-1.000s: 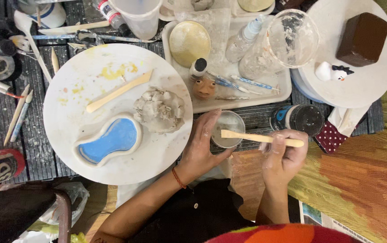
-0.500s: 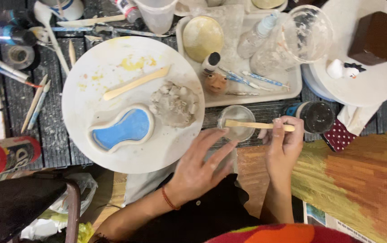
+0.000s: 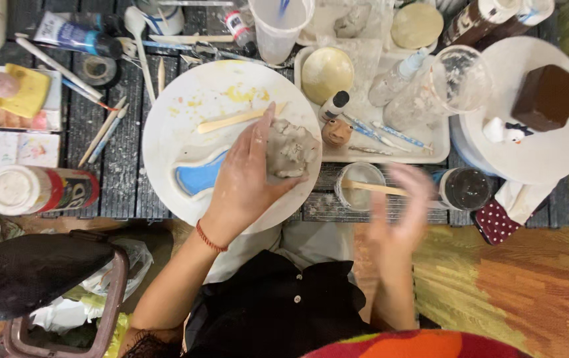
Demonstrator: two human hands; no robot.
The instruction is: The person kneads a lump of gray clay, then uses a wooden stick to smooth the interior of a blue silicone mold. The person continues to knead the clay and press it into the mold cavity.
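Fingers of the left hand (image 3: 248, 176) curl around a grey clay lump (image 3: 291, 149), thumb beneath it and fingertips along its left edge, on the round white board (image 3: 185, 113). Just left of the palm lies a blue-glazed curved piece (image 3: 198, 176). Beyond the fingertips rests a wooden modelling stick (image 3: 231, 121). The right hand (image 3: 400, 212) is blurred, fingers apart, near a small glass cup (image 3: 359, 187).
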